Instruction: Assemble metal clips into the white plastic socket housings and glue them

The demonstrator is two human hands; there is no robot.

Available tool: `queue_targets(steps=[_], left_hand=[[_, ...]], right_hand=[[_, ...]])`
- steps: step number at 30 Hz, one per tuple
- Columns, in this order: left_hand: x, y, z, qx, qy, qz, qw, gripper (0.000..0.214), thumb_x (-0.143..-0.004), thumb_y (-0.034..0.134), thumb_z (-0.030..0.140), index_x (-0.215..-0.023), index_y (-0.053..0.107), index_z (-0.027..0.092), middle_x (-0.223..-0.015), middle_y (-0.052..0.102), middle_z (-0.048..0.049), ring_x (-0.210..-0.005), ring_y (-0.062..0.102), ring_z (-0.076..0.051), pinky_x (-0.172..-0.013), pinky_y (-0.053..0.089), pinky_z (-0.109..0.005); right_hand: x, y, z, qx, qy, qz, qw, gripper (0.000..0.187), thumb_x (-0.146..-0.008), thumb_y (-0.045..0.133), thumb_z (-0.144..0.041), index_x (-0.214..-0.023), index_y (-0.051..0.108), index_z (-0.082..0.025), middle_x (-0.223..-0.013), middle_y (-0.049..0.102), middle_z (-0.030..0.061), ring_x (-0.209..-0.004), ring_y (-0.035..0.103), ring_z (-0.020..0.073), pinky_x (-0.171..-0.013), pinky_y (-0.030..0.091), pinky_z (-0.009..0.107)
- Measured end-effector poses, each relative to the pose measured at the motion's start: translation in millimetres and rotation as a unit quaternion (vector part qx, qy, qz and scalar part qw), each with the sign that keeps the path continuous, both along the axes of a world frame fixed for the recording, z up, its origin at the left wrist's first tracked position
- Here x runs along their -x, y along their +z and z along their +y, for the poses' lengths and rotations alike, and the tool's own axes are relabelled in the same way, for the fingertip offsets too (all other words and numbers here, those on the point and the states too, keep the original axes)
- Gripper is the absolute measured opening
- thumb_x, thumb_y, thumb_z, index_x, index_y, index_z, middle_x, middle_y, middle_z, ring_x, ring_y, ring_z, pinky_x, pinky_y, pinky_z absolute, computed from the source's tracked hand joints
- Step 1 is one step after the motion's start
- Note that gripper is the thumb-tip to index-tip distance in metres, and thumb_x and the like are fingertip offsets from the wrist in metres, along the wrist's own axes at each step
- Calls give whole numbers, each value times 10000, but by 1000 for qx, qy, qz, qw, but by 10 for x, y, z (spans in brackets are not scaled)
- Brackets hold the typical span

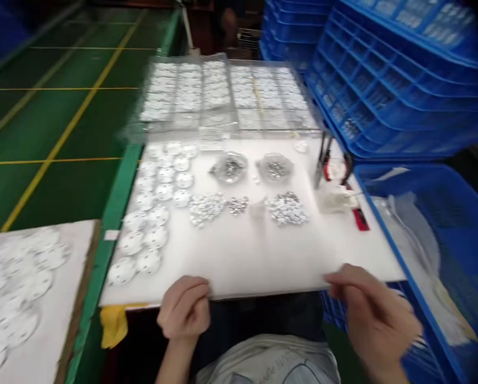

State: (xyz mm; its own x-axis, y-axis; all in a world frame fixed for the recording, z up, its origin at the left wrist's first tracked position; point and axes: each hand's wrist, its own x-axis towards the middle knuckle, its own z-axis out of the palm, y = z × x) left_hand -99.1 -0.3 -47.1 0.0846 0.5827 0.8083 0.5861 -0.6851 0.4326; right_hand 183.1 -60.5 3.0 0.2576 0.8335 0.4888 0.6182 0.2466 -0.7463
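The left hand (185, 308) is at the front edge of a white counter (242, 261), left of the middle, its fingers curled in so the grip is narrow. The right hand (370, 314), blurred, is at the same edge near the front right corner; its thumb and fingertips are drawn close, another narrow grip. Whether either holds something small, I cannot tell.

Nearest the left grip are flat white discs (148, 261), apart from it, spread in columns along the counter's left edge from the front left corner toward the back. Beyond both hands, across the middle, lie a left pile of small white pieces (207, 208), a cluster of metal bits (237, 205) and a right pile of white pieces (289, 209). Behind these, two clear containers (229, 168) of metal bits stand side by side.

Near the right edge is a red and black tool (334, 165), with a red item (361, 219) in front of it. Clear bags (217, 88) packed with white parts cover the back edge. An open blue crate (458, 240) adjoins the right edge.
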Motion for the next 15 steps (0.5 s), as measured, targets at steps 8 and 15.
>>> queue_targets(steps=[8,15], left_hand=[[-67,98,-66,-19,19,-45,999,235,-772,461,3,-674,562,191,-609,605,26,-510,560,-108,-516,486,-224],[-56,52,-85,-38,-28,-58,997,209,-788,446,57,-663,527,202,-539,554,31,-419,484,-115,-458,404,-259]], right_hand=[[1374,207,1178,-39,401,-120,907,298,-1019,532,-254,-1284,590,-131,-1132,701,138,-986,675,205,-799,601,320],[2174,49,1602,-155,543,-334,755,438,-1048,501,-363,-1368,517,-65,-1324,633,154,-1222,538,265,-1023,511,399]])
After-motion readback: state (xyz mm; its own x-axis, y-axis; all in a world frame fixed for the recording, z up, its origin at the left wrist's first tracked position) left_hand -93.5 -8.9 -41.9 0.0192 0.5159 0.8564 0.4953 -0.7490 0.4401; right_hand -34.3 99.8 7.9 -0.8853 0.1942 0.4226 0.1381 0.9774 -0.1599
